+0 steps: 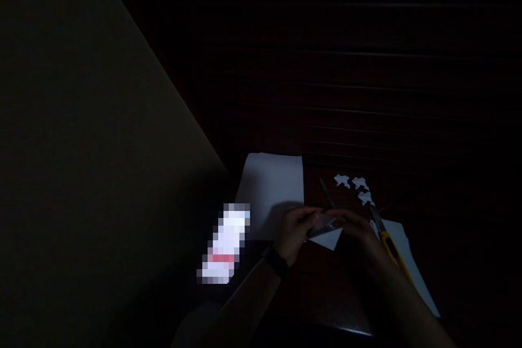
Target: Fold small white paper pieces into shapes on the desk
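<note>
Both my hands meet over the dark table around a small folded piece of white paper [325, 222]. My left hand [296, 228], with a dark band at the wrist, pinches its left side. On the right side, my right hand [359, 231] has its fingers closed on the paper's upper edge. A white paper corner [329, 240] shows just below the hands; whether it is part of the held piece I cannot tell. Beyond the fingertips lies a dark pen-like stick [325, 191]. The light is dim and the fingertips are partly hidden.
A stack of white sheets [273, 179] lies to the left. Several small folded paper shapes [359, 183] sit at the back right. A yellow utility knife [391, 250] rests on more white paper [418, 266]. A bright, pixelated screen [226, 242] glows at left, near the wall [101, 147].
</note>
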{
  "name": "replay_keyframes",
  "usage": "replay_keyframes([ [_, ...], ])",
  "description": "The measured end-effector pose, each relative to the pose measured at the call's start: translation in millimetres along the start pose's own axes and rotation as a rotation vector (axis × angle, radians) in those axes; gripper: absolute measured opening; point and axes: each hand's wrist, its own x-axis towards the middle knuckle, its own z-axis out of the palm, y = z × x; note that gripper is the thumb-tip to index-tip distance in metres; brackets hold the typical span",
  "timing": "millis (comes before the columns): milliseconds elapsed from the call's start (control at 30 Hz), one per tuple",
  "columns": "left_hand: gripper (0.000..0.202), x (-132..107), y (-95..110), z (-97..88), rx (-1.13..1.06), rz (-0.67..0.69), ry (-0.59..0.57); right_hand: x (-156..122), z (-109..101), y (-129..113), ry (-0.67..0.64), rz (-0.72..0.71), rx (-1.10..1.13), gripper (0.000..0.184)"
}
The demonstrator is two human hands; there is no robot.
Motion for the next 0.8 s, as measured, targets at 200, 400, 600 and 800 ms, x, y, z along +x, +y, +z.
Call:
replay_keyframes([
  [200,0.027,0,-2,2.6,-0.048,0.077,-0.052,-1,3,-6,-0.091,0.035,-0.011,0.041],
  [400,0.024,-2,0,2.6,-0.014,0.084,-0.062,-1,1,-5,-0.12,-0.018,-0.086,0.046],
  [600,0.029,-4,7,1.5,-0.001,0.079,-0.085,2,-1,-6,-0.052,-0.191,-0.381,0.033],
  [800,0.03,-5,11,2.6,0.025,0.048,-0.076,2,0,-7,0.054,-0.228,-0.509,0.022],
])
